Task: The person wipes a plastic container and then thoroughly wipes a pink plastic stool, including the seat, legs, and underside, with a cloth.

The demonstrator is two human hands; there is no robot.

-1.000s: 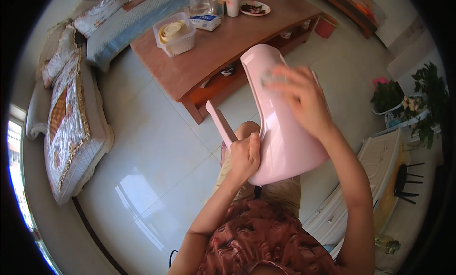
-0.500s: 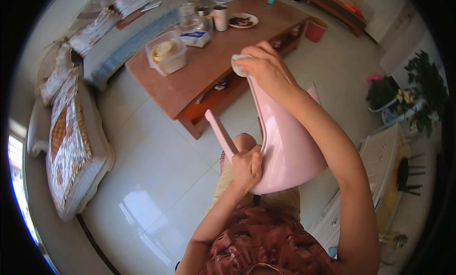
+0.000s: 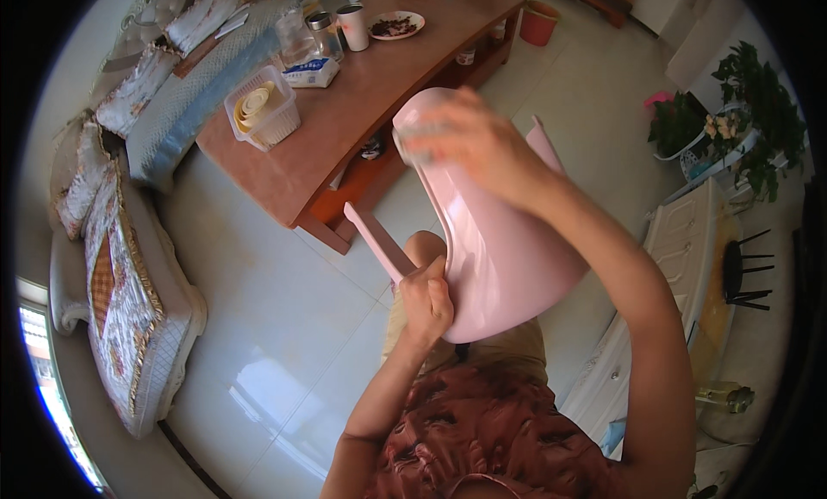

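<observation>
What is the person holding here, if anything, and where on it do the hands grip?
A pink plastic chair: left hand grips its lower edge near a leg, right hand presses a cloth on its upper rim.

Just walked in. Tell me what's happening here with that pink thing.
A person is holding a pink plastic chair off the floor, over their lap. The left hand grips it low at the edge by a leg, and the right hand is pressed on its upper part with what may be a pale cloth; blur hides the detail. A wooden coffee table with cups and a plate stands just beyond.
</observation>
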